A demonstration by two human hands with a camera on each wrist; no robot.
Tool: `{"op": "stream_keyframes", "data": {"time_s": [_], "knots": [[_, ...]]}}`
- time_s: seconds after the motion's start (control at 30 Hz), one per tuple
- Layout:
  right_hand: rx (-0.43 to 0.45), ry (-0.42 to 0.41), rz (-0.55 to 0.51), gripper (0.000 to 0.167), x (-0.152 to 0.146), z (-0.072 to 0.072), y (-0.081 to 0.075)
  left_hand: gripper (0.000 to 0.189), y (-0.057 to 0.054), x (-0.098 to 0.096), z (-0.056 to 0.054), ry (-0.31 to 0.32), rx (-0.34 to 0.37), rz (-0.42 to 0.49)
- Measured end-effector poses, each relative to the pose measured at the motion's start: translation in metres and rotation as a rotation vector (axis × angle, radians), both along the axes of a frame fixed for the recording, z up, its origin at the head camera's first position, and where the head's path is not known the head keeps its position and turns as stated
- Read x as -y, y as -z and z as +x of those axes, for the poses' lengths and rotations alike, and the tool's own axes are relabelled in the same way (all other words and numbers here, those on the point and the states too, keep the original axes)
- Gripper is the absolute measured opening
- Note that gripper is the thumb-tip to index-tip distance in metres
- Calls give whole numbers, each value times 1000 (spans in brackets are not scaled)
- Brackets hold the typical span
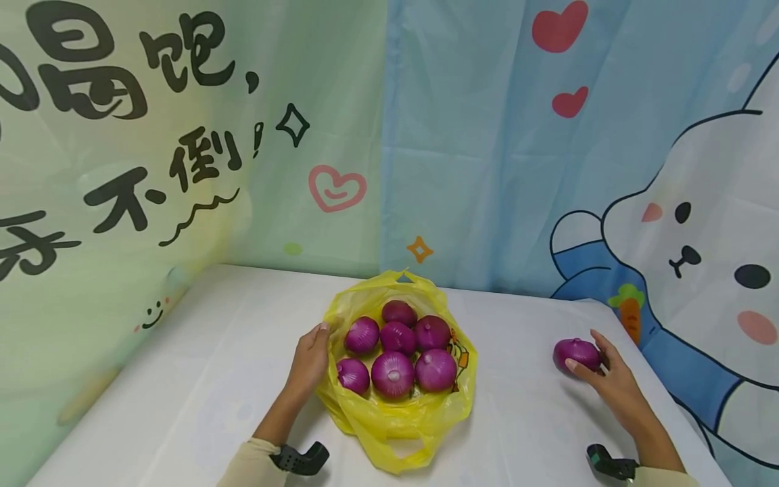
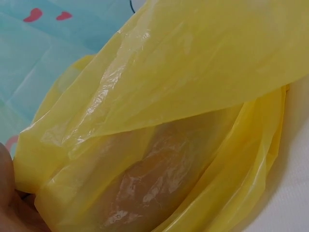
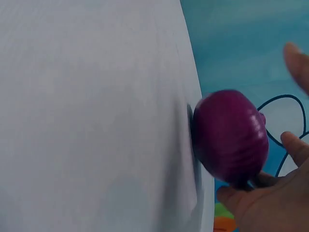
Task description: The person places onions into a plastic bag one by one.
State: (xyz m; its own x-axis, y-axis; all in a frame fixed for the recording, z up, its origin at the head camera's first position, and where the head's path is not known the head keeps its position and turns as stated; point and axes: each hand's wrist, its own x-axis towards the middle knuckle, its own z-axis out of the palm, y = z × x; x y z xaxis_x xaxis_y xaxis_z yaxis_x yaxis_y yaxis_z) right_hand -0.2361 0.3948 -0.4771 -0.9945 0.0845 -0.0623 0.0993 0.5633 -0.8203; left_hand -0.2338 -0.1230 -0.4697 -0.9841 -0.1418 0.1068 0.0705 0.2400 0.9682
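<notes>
A yellow plastic bag (image 1: 389,433) stands with its mouth spread wide in the middle of the table. Several purple onions (image 1: 393,374) lie inside it. My left hand (image 1: 309,362) pinches the bag's left rim; in the left wrist view the yellow film (image 2: 159,96) covers most of the picture and hides the onions. On the right of the table rests a single purple onion (image 1: 575,356). My right hand (image 1: 615,382) is around its near right side, fingers spread. In the right wrist view, fingers touch the lower side of this onion (image 3: 231,137), while one raised fingertip stands apart from it.
A white-covered table (image 1: 201,352) holds everything. Behind it hangs a printed cloth backdrop (image 1: 462,149) with hearts, lettering and a white cartoon animal. The lone onion lies close to the table's right edge. Dark wrist devices (image 1: 301,460) sit on both wrists.
</notes>
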Motion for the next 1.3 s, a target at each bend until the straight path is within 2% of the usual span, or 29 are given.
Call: {"op": "stream_keyframes", "data": {"time_s": [0.13,0.23,0.37,0.63,0.87,1.1,1.3], "knots": [[36,1,79,98,4,-9,0,46,0,1,-1,2,9,-1],[46,34,106,95,6,-13,2,47,0,1,-1,7,10,3],[46,95,106,93,7,-16,5,48,0,1,-1,12,9,9],[66,150,83,90,5,-18,4,46,0,0,-1,7,10,1],[57,86,103,90,15,-18,3,47,0,0,0,7,12,-1],[22,58,101,88,27,-19,-1,47,0,0,-1,6,12,-3],[-31,25,93,95,27,-23,0,45,0,0,-1,2,8,-3]]}}
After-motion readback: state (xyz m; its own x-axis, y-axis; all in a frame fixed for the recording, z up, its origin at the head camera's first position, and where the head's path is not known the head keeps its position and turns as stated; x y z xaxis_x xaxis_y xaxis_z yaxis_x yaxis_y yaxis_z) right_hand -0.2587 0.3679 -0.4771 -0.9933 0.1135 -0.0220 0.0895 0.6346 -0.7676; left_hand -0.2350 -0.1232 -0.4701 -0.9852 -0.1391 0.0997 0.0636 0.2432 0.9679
